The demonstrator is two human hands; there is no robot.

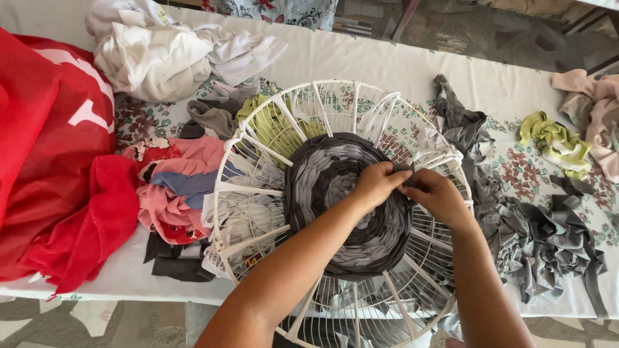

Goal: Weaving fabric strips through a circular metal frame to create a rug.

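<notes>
A round white wire fan guard [258, 174] lies on the table with a woven disc of grey and dark fabric strips [335, 187] filling its middle. My left hand [377, 182] and my right hand [435, 193] meet at the disc's right edge. Both pinch a dark grey fabric strip [405, 175] there between fingers and thumbs. The strip's end is hidden under my fingers. A long trail of grey strips [541, 245] runs off to the right of the guard.
A red bag [45, 148] and red cloth sit at the left. Pink, blue and dark fabric scraps [174, 193] lie beside the guard. White cloth [161, 58] is piled at the back left. Yellow-green [554, 138] and pink [593, 109] pieces lie far right.
</notes>
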